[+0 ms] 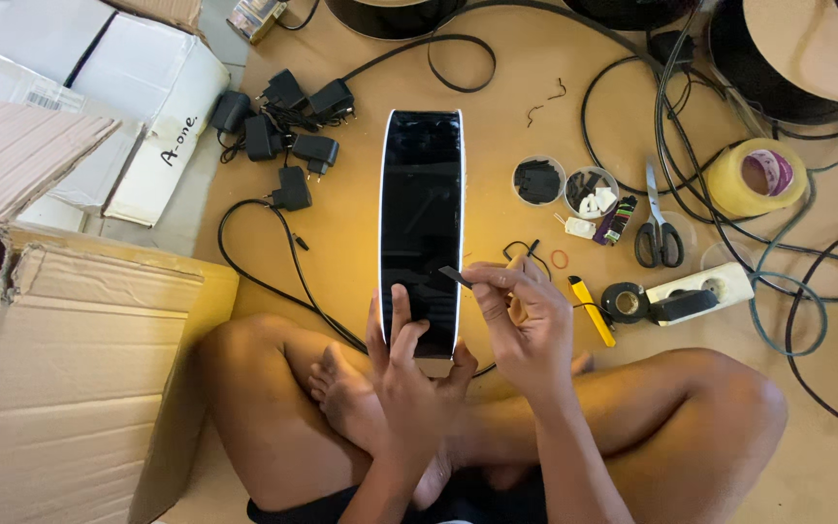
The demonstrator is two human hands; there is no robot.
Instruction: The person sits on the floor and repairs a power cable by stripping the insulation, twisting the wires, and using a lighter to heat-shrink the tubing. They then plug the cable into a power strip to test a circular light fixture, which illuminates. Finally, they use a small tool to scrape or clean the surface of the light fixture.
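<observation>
A long black panel point(422, 228) with a thin white rim lies on the tan floor point(497, 136), running from the person's crossed legs away toward the far edge of the floor. Its near end sits right at the feet. The left hand point(407, 374) grips that near end: the thumb is hooked over the right rim, the little finger wraps the left rim, and the other fingers point(402, 315) lie flat and slightly spread on the glossy black face, pressing it down. The right hand point(526, 320) hovers just beside the panel's right rim, its thumb and forefinger pinched together on a small dark strip point(455, 277) whose free end reaches over the rim onto the black face, close to the left fingertips but apart from them.

Just right of the panel lie a loop of black wire point(524, 254), a red rubber band point(560, 259) and a yellow-handled knife point(592, 309). Farther right sit two small round tubs point(565, 184) of parts, scissors point(659, 228), a roll of black tape point(625, 301), a white power strip point(700, 291) and a yellowish roll of wide tape point(757, 177), amid loops of black and greenish cable point(778, 291). Left of the panel's far end is a cluster of black power adapters point(283, 126), one lead curving back toward the legs. At the left edge stand an open brown cardboard box point(70, 388) and white boxes point(118, 87).
</observation>
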